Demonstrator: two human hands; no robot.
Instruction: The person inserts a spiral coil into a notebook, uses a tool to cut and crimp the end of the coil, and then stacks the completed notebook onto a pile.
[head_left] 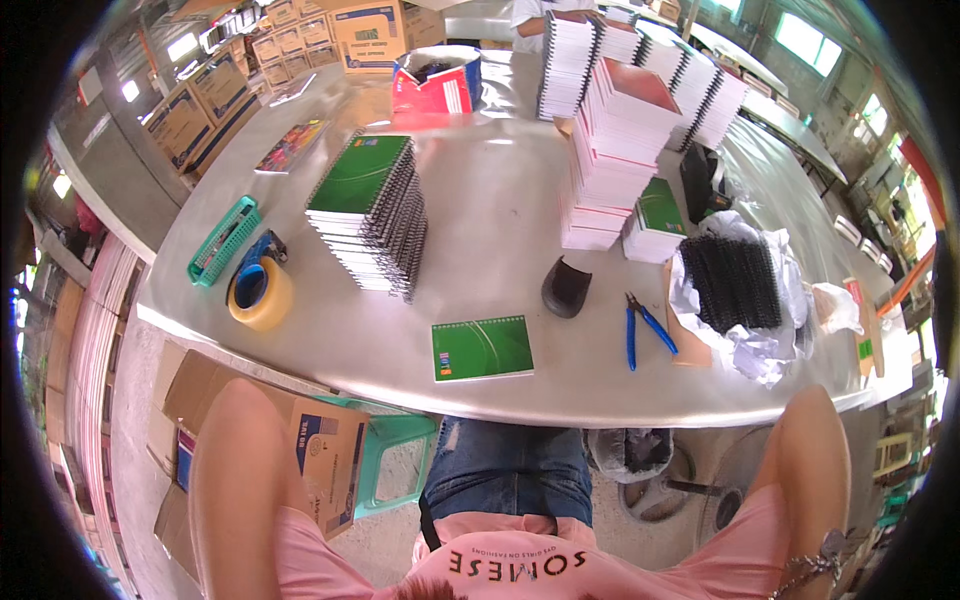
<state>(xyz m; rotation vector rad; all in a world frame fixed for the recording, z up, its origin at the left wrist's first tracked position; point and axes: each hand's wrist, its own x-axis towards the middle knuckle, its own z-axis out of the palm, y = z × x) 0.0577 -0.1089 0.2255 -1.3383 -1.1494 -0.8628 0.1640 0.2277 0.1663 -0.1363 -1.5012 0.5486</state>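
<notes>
A green notebook (483, 349) lies closed near the front edge of the table (485, 255). Blue-handled pliers (631, 338) lie right of the notebook; a stack of spiral notebooks (365, 218) stands behind it to the left, a tape roll (275, 301) farther left. Both hands are out of view, so the fingers' opening and any hold cannot be told.

Lettered pink shirt (520, 545), printed carton (332, 465), labelled notebook (484, 349)

One head-worn fisheye view looks down past the close pink shirt (620, 575), across the near green notebook (484, 348) and table (490, 225), toward cartons (218, 90) at far left.
</notes>
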